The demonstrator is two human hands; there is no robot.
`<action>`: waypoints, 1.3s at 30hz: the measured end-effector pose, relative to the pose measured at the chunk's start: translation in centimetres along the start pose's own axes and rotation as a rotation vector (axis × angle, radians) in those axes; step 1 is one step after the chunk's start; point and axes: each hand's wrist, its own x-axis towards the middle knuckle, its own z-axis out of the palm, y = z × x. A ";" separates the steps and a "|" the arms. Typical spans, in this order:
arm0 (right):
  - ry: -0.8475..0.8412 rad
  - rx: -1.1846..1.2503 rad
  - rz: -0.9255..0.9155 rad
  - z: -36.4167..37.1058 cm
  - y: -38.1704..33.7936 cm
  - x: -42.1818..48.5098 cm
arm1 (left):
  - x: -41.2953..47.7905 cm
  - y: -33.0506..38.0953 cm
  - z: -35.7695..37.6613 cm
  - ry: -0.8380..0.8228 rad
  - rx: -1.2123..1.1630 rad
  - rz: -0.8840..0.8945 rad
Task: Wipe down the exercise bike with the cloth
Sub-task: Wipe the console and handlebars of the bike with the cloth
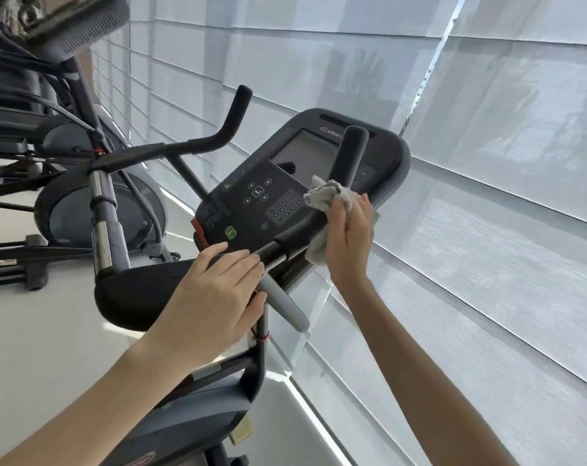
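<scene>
Pale window blinds (487, 163) fill the right and upper field; light floor (33, 331) at left. Other gym machines (83, 203) stand along the left wall, well apart from the work. View is tilted.

Exercise bike (197, 415) is centre frame, directly under both forearms. Its console (268, 200) faces the person, screen dark. The left handlebar (231, 122) rises beyond the console, untouched by either hand.

Key relation: the right handlebar (349, 156) has two legs that meet at a bend. The upper leg runs up and away from the bend to a capped tip in front of the console's top edge. The lower leg runs down and left toward the bike's centre.

- Right hand (349, 240) sits at that bend, closed round the bar with the cloth (332, 196) between palm and bar. Loose cloth spills out above and below the hand.
- Left hand (214, 294) lies on the inner end of the lower leg, fingers nearly straight on top, thumb below beside a grey stub grip (285, 304). It holds nothing and looks like a bracing touch.

Judgement: the next stroke should follow the bar's long axis, either up the upper leg to the tip or down the lower leg toward the left hand. The right hand is the only one placed to do it.

Not resolved:
- The right fingers are hidden behind bar and cloth.
- The upper leg covers part of the console's right side and its brand lettering.
- The bike's lower body is cut off at the bottom edge; seat and pedals are out of view.
- How much of the bike is already wiped cannot be told.
</scene>
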 end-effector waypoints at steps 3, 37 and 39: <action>-0.074 -0.187 -0.139 0.4 1.6 1.2 | -0.1 0.0 -0.1 -0.012 0.008 0.001; 0.002 -0.220 0.430 6.9 -8.5 -10.3 | -2.0 -13.2 -2.0 -0.040 -0.459 0.628; -0.036 -0.311 0.430 6.1 -9.4 -10.0 | -2.6 -13.6 -1.5 0.001 -0.471 0.655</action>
